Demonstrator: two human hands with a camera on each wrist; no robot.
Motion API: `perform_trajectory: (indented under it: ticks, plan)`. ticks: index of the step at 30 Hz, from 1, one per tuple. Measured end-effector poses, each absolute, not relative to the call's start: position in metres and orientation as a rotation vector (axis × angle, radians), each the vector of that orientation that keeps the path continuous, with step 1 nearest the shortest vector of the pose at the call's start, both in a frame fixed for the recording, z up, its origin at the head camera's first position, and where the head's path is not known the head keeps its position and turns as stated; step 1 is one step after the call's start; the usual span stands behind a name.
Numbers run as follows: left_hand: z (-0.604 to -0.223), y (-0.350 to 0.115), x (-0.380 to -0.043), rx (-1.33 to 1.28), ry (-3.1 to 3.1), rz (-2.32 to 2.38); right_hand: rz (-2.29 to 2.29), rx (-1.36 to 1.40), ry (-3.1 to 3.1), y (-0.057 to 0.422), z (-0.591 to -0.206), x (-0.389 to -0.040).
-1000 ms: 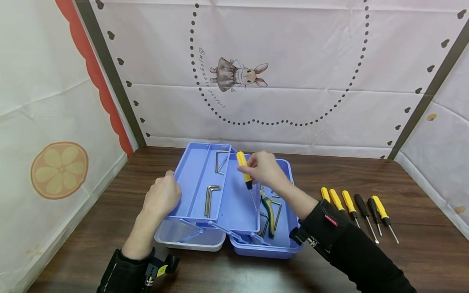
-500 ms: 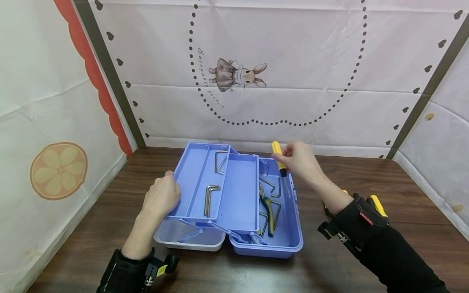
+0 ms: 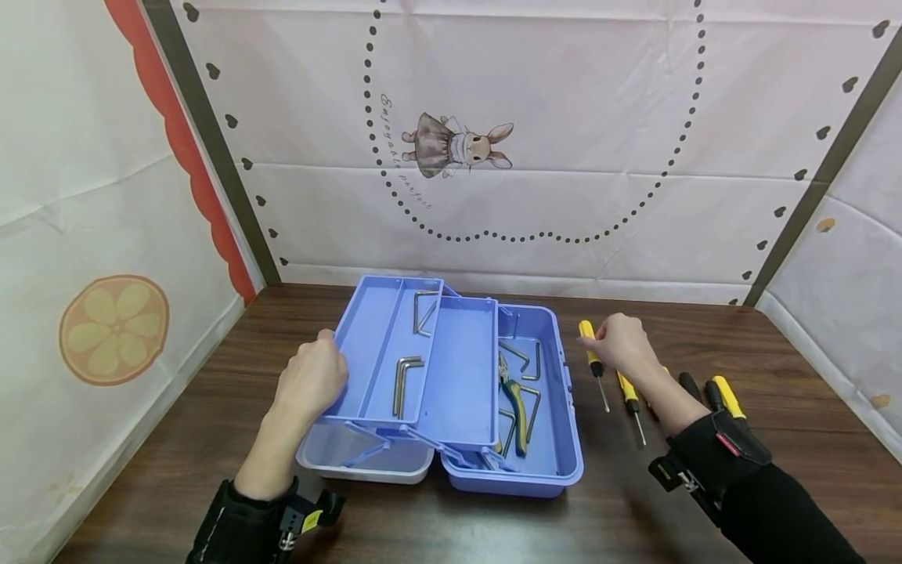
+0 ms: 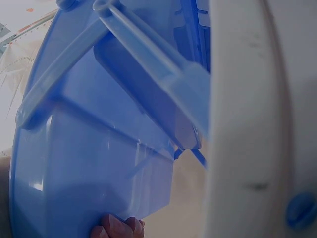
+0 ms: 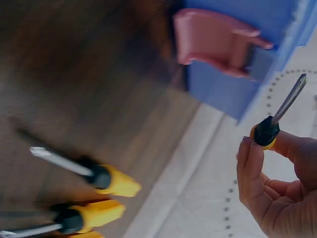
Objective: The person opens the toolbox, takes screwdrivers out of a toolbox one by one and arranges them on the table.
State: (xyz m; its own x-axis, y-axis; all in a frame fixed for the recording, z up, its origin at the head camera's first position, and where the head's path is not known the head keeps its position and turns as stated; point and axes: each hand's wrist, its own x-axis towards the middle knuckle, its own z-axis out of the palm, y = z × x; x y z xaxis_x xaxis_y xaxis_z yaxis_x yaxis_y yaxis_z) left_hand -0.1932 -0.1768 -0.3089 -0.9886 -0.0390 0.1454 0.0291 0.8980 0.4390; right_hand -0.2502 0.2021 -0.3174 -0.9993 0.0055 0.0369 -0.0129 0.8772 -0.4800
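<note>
My right hand pinches the yellow handle of a screwdriver, its shaft slanting down to the right of the blue toolbox. In the right wrist view the thumb and fingertips close round the handle of that screwdriver. My left hand grips the left edge of the upper tray; its fingertips curl under the tray's edge in the left wrist view. Bent hex keys lie in that tray. Green-handled pliers and more hex keys lie in the toolbox base.
Right of the box, another yellow screwdriver lies on the wooden table. More yellow and black handles show behind my right wrist. A pink latch sits on the box's side. A translucent lid extends under the tray.
My right hand has carried the screwdriver rightward out over the box's right side and down towards the table beside the other screwdrivers. The left hand keeps its place on the tray.
</note>
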Motion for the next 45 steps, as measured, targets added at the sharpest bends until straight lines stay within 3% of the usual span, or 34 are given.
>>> perform_trajectory:
  ticks: [13,25,36,45]
  plan:
    - [-0.312,-0.177,-0.193,0.017,-2.917,-0.699,0.635,-0.213,-3.215,0.219,-0.354,-0.259]
    - [-0.313,-0.177,-0.193,0.025,-2.915,-0.679,0.550,-0.283,-3.287,0.218,-0.363,-0.261]
    - [-0.311,-0.178,-0.194,0.012,-2.905,-0.662,0.484,-0.253,-3.260,0.216,-0.359,-0.261]
    - [-0.310,-0.178,-0.194,0.018,-2.899,-0.652,0.602,-0.085,-3.098,0.208,-0.326,-0.236]
